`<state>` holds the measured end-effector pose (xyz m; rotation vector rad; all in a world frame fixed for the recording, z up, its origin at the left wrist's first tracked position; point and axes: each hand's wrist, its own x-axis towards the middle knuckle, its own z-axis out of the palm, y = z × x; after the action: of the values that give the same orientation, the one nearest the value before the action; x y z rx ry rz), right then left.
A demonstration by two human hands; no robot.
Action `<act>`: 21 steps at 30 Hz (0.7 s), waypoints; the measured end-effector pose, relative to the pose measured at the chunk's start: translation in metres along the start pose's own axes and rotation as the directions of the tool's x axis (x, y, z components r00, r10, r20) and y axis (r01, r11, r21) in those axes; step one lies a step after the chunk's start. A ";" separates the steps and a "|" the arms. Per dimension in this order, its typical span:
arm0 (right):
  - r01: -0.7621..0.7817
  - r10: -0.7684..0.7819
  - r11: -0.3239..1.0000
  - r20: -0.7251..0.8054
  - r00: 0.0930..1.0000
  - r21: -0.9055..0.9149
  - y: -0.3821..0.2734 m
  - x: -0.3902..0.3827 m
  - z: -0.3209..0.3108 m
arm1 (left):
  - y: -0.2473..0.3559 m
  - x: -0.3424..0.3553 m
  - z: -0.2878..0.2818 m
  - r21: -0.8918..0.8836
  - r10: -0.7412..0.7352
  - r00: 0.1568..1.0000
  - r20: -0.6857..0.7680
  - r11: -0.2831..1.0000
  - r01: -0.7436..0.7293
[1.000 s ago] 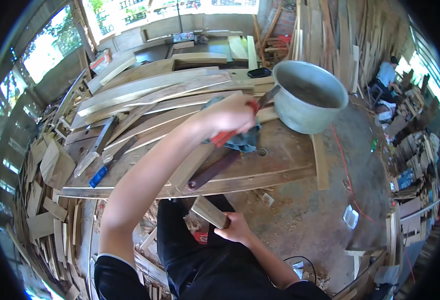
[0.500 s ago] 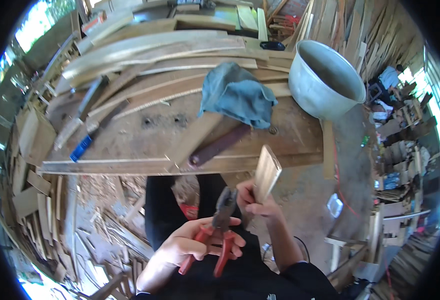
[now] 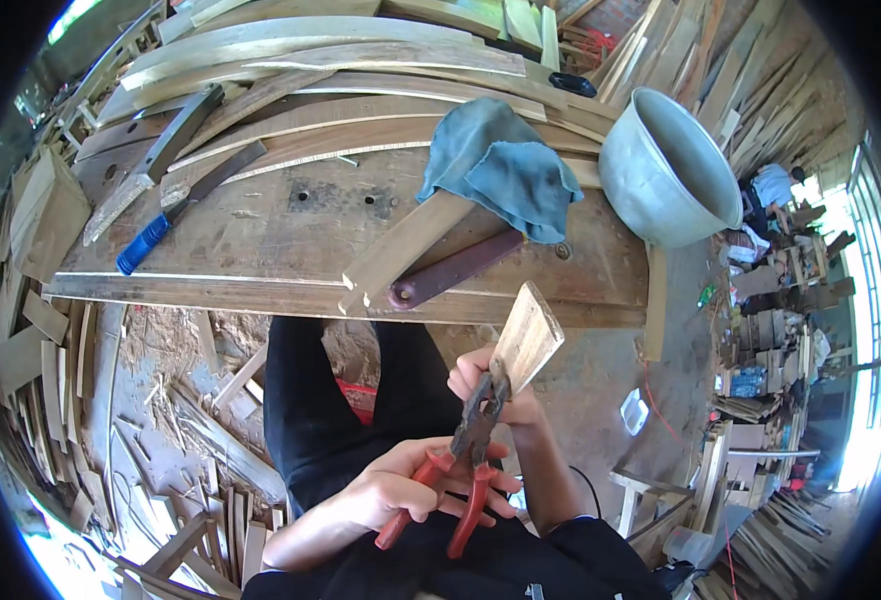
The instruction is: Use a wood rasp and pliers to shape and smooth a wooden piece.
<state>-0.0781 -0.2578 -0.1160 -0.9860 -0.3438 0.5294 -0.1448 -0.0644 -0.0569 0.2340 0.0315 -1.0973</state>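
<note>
My left hand (image 3: 396,487) is wrapped round the red handles of a pair of pliers (image 3: 475,428), fingers threaded between the handles. The dark jaws are parted and point up toward a short flat piece of wood (image 3: 531,340). They overlap its lower left edge in the picture; whether they grip it I cannot tell. My right hand (image 3: 523,406) holds this wood upright near its lower end, partly hidden behind the pliers. Both hands are over my lap, just before the workbench (image 3: 271,235).
On the bench lie a blue cloth (image 3: 506,165) over a board, a purple-brown handled tool (image 3: 461,272), a blue-handled knife (image 3: 146,245) and long wooden strips (image 3: 311,50). A metal pot (image 3: 666,170) stands at the right end. Wood scraps (image 3: 211,440) litter the floor at left.
The pliers have moved up and right, so their jaws now meet the wood in my right hand. My view has shifted slightly over the bench.
</note>
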 end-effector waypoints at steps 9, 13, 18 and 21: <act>-0.112 0.096 0.961 -0.075 0.993 -0.251 0.020 -0.016 -0.008 | 0.020 -0.018 0.022 0.327 0.068 0.997 -0.029 0.944 -0.055; -0.148 0.145 0.955 -0.032 0.989 -0.258 0.021 -0.017 -0.011 | 0.013 -0.020 0.014 0.244 0.103 0.994 0.024 0.964 -0.106; -0.074 0.077 0.990 0.014 0.997 -0.121 0.022 -0.013 -0.013 | 0.008 -0.019 0.010 0.133 0.096 0.993 0.068 0.986 -0.104; -0.117 0.128 0.985 0.086 0.988 -0.128 0.020 -0.001 -0.017 | 0.009 -0.019 0.002 0.053 0.059 0.991 0.119 0.996 -0.066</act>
<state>-0.0759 -0.2614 -0.1417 -1.1088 -0.4050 0.6740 -0.1461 -0.0442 -0.0507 0.2201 -0.1118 -1.0490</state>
